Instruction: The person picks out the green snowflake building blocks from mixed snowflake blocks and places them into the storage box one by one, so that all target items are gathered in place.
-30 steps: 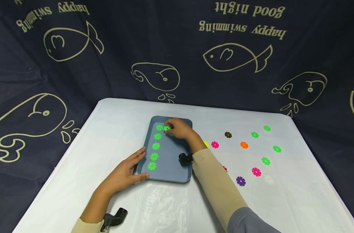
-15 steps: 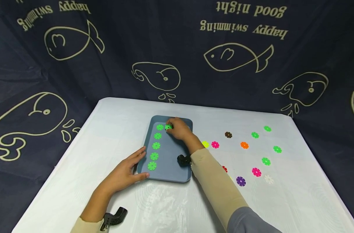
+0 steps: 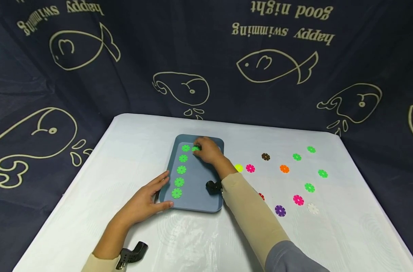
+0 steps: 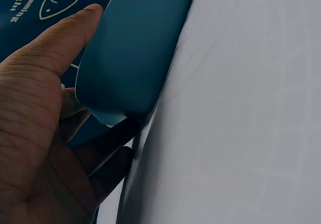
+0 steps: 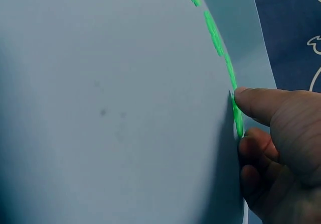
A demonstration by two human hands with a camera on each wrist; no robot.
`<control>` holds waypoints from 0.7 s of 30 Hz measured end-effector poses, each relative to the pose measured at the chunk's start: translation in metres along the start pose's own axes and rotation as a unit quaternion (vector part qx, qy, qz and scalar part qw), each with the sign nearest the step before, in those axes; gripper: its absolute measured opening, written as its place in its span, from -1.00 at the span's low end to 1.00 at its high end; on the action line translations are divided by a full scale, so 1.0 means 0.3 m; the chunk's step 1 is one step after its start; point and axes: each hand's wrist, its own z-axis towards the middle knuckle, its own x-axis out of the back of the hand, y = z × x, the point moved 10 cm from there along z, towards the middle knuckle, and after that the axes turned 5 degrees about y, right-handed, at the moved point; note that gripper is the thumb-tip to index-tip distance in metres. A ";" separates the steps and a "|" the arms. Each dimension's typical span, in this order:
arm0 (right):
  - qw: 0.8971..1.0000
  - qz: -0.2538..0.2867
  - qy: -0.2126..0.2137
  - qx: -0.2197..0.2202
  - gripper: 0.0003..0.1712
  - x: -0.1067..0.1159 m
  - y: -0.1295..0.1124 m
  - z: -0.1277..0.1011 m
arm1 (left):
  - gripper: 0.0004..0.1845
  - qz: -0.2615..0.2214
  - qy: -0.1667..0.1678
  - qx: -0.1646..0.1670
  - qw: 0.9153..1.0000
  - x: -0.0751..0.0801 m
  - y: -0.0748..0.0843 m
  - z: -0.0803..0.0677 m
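A shallow grey-blue tray (image 3: 201,189) lies on the white table. Along its left side runs a column of several green notched plastic discs (image 3: 181,169). At the tray's far end my right hand (image 3: 209,151) pinches another green disc (image 3: 195,148), beside the column's top one; my fingers partly cover it. In the right wrist view the thumb touches this green disc (image 5: 236,114) against the tray floor, fingers curled near it. My left hand (image 3: 143,202) rests at the tray's near left corner, fingers along the left wall, thumb on the near rim. The left wrist view shows the tray's outer wall (image 4: 135,48).
Loose discs lie right of the tray: several green (image 3: 309,187), pink (image 3: 298,200), orange (image 3: 284,169), brown (image 3: 265,156), purple (image 3: 280,210), white (image 3: 313,208) and yellow (image 3: 238,168). A red disc (image 3: 262,196) is partly hidden by my right sleeve. A dark printed curtain (image 3: 223,102) hangs behind.
My right hand has shifted the pinched green disc slightly right, widening its gap from the column's top disc, then stays nearly still. The left hand remains at the tray corner.
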 end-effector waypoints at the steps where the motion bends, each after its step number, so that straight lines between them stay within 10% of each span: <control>1: 1.000 0.001 -0.001 0.000 -0.65 -0.001 0.000 0.000 | -0.02 0.000 0.000 0.000 1.000 0.000 0.000 0.000; 21: 0.999 0.030 -0.027 0.005 -0.61 0.016 -0.017 -0.004 | -0.01 0.004 -0.004 0.005 1.000 -0.001 -0.004 -0.002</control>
